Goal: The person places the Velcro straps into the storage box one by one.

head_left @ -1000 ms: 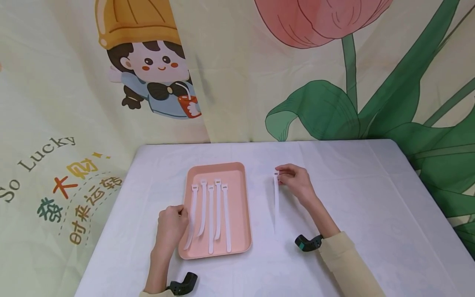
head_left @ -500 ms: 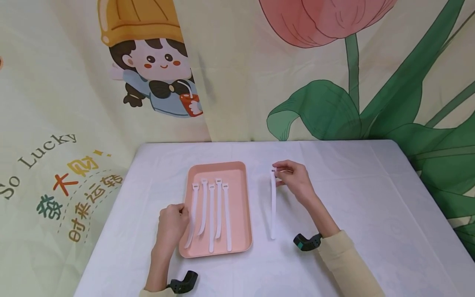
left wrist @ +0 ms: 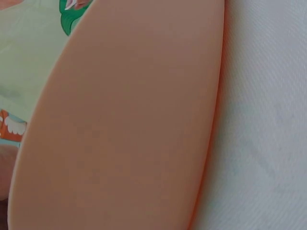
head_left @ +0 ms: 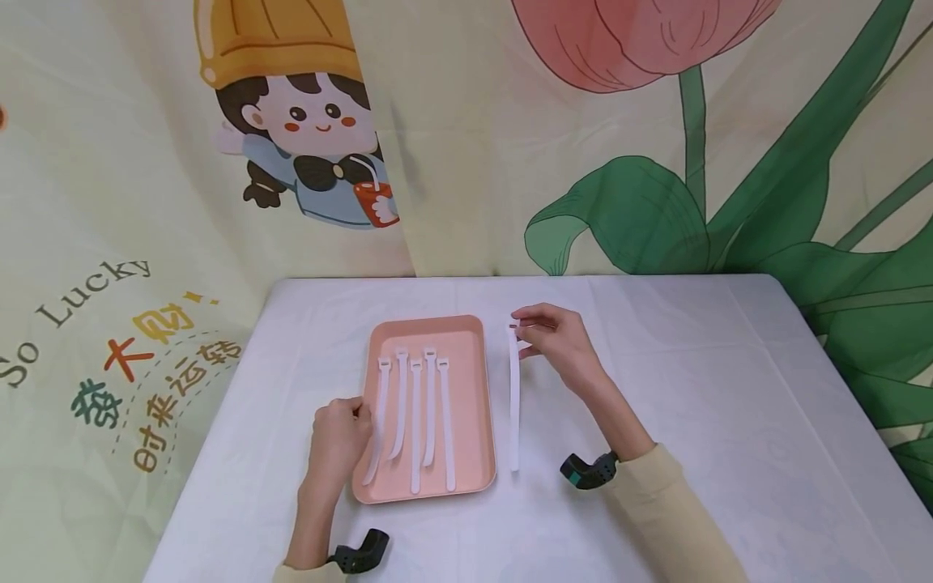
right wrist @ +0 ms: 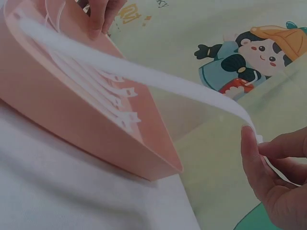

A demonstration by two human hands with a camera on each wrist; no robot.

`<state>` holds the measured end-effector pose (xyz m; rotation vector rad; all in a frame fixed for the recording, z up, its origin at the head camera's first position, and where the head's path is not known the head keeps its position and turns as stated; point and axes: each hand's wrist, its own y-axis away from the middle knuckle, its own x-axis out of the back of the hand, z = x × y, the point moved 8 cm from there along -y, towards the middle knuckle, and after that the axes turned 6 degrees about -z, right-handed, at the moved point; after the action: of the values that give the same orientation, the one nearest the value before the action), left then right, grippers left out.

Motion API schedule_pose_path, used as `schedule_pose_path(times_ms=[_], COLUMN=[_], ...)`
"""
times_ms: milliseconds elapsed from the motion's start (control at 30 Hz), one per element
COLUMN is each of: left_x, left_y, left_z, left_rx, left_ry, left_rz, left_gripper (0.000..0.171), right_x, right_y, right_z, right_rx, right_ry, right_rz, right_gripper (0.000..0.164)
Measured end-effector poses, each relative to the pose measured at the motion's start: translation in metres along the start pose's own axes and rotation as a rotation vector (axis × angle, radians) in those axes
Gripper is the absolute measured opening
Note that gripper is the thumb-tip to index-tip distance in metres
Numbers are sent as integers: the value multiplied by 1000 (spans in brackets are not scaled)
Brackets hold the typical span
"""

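Note:
A pink tray (head_left: 472, 421) lies on the table, holding several white slotted cable straps (head_left: 415, 429) side by side, slotted heads toward the back. My left hand (head_left: 338, 437) grips its left rim; in the right wrist view the left hand's thumb (right wrist: 98, 24) comes over the edge. Just right of the tray, my right hand (head_left: 560, 344) pinches one more white cable strap (head_left: 514, 405) near its slotted head, between thumb and fingers. That strap hangs lengthwise toward the front, apart from the others. The tray's outer wall (left wrist: 129, 115) fills most of the left wrist view.
A white cloth (head_left: 692, 364) covers the table. Behind it hangs a printed backdrop (head_left: 466, 162) with a cartoon child and a tulip. Black wrist cameras sit on the left wrist (head_left: 360, 552) and right wrist (head_left: 589, 471).
My right hand has moved left toward the tray and slightly back, carrying the cable strap. My left hand keeps its grip on the tray, and the straps inside lie as before.

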<state>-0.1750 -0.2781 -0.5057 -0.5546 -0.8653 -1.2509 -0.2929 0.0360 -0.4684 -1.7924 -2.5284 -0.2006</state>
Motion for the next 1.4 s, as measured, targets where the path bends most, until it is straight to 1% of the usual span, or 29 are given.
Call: schedule_pose_path(times_ms=[167, 333, 567, 700, 867, 967, 1067, 1233, 1400], left_x=[0, 2, 3, 4, 4, 5, 4, 2, 2], left_y=[0, 1, 1, 2, 3, 3, 3, 2, 2], left_z=[-2, -2, -2, -2, -3, -4, -3, -1, -1], left_rx=[17, 26, 33, 29, 40, 41, 34, 10, 7], left_ry=[0, 2, 13, 14, 10, 10, 14, 24, 22], left_rz=[-5, -2, -10, -8, -14, -13, -15, -31, -25], left_gripper=[22, 23, 24, 23, 22, 22, 23, 28, 27], right_x=[-16, -35, -58, -67, -77, -83, -88, -94, -98], right_y=[-5, -12, -28, -34, -38, -41, -43, -46, -48], right_z=[-10, -16, -8, -1, 6, 9, 9, 9, 10], right_rx=[34, 41, 33, 22, -5, -19, -14, 20, 67], right_ry=[-24, -9, 42, 70, 110, 163, 226, 329, 467], right_rz=[-37, -68, -90, -102, -120, -135, -147, -156, -141], right_gripper=[25, 25, 24, 25, 27, 27, 26, 25, 28])
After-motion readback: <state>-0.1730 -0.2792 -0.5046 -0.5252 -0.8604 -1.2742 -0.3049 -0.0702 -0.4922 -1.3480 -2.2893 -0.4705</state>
